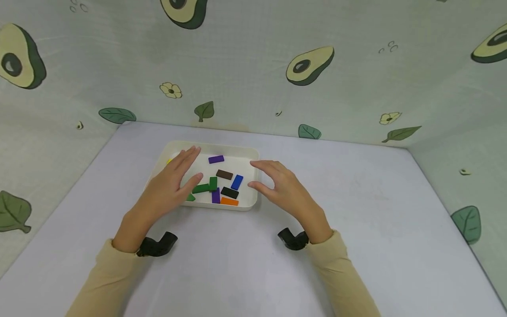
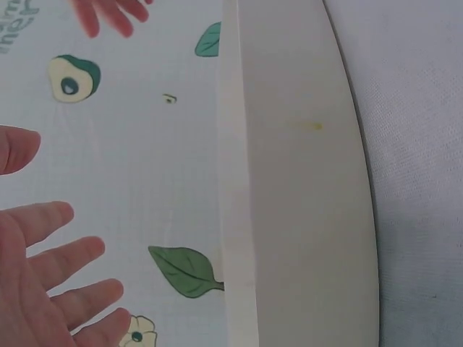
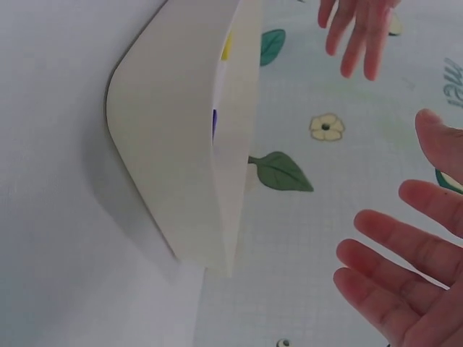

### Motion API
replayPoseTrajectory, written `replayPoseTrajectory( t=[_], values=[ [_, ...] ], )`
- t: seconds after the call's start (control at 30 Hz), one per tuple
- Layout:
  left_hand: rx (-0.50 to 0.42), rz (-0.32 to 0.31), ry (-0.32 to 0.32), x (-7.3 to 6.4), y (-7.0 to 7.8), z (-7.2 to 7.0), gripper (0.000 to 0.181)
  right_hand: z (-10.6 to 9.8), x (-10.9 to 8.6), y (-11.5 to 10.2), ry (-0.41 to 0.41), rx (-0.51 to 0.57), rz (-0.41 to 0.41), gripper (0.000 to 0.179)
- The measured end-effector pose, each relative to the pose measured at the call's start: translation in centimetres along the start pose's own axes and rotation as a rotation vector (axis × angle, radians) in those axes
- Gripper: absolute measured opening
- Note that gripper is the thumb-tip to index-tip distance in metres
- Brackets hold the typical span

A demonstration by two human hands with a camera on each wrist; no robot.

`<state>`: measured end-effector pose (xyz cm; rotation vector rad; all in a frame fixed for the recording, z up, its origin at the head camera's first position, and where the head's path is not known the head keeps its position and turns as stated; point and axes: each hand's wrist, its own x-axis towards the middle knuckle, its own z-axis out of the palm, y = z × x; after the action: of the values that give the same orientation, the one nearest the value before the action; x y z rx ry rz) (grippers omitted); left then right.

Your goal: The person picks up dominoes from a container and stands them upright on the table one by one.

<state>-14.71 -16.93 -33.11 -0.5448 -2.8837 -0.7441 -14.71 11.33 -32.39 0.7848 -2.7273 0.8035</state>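
Observation:
A shallow white tray (image 1: 247, 204) lies on the table with several small coloured blocks in it. Among them are a purple block (image 1: 216, 159), a brown block (image 1: 224, 175), a blue block (image 1: 237, 182), a black block (image 1: 229, 193), an orange block (image 1: 229, 201) and a green block (image 1: 200, 188). Over the tray's left part hovers my left hand (image 1: 171, 182), fingers extended, covering some blocks. My right hand (image 1: 283, 187) is held at the tray's right edge, thumb and fingers apart. Both wrist views show spread fingers with nothing in them, beside the tray's outer wall (image 2: 307, 181).
The white table (image 1: 376, 220) extends around the tray, mostly to the right and front. Behind it hangs a cloth (image 1: 245, 66) printed with avocados and leaves. A black wrist device sits on each wrist, the left device (image 1: 158, 245) and the right device (image 1: 293, 239).

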Motion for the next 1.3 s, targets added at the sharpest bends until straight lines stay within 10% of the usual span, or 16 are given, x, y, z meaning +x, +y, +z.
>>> replayPoseTrajectory(
  t=[1.3],
  values=[
    [-0.205,-0.104,0.132,-0.9,-4.7,-0.9,0.047,2.5,2.2,-0.9,-0.162,0.18,0.069,0.043]
  ],
)
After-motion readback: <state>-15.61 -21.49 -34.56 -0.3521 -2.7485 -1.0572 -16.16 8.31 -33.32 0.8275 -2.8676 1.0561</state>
